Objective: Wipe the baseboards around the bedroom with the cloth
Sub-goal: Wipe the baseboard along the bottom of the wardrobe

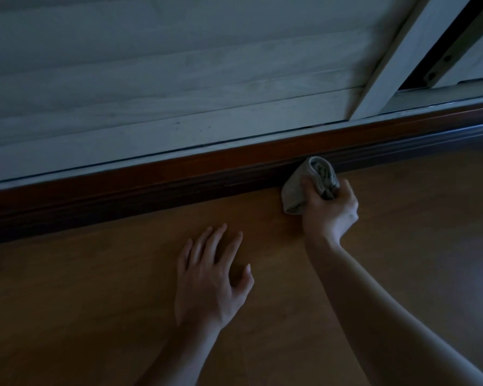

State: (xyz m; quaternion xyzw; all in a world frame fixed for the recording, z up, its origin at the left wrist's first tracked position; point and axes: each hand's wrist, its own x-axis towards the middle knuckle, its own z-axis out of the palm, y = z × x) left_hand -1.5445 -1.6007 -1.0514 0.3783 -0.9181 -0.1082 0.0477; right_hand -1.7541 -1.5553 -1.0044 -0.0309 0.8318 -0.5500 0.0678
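Note:
A dark reddish-brown baseboard runs diagonally across the view, from low left to high right, where the wall meets the floor. My right hand grips a bunched grey cloth, and the cloth's top presses against the baseboard's face. My left hand lies flat on the wooden floor with fingers spread, a little in front of the baseboard and to the left of the cloth. The room is dim.
Pale panelled wall or sliding door stands above the baseboard, with a light frame post and a dark track at the upper right. Brown wooden floor fills the lower half of the view.

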